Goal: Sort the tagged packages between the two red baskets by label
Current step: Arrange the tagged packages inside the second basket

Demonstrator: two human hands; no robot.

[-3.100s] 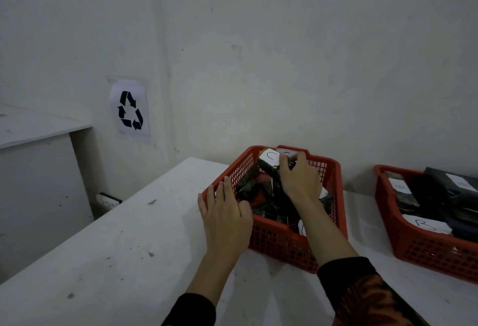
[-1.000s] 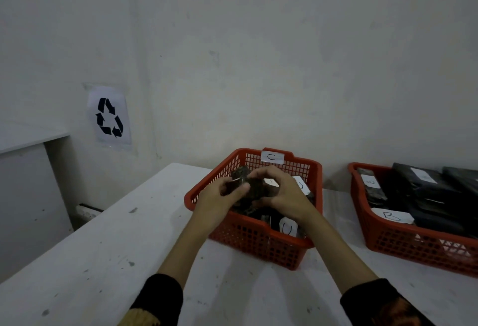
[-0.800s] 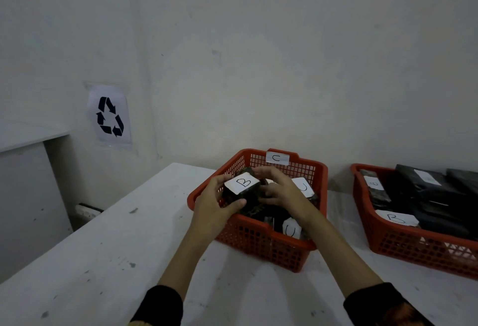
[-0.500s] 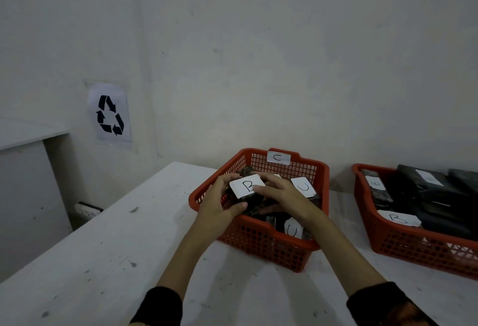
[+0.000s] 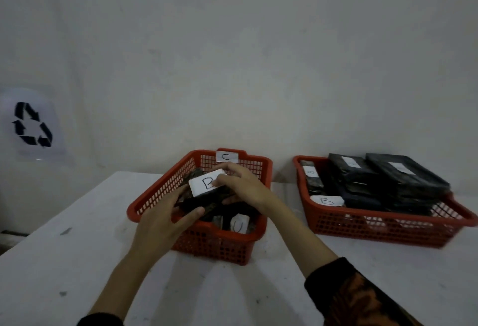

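Observation:
Both hands hold a dark package [image 5: 207, 200] with a white tag marked B, just above the left red basket [image 5: 157, 191]. My left hand [image 5: 165, 219] grips its near end, thumb on the underside. My right hand [image 5: 245, 188] grips its far side, fingers over the tag's edge. This basket carries a tag marked C [image 5: 226, 156] on its back rim and holds more dark packages, one tagged C [image 5: 239, 225]. The right red basket [image 5: 388, 225] is stacked with dark packages, one tagged B [image 5: 327, 201].
Both baskets stand on a white table [image 5: 77, 261] against a pale wall. A recycling-symbol sheet [image 5: 32, 125] hangs on the wall at left. The table's left edge runs diagonally from the wall toward me.
The hands lifted a dark package from the left basket and turned it until its B tag faced up. The view has swung to the right, showing more of the right basket.

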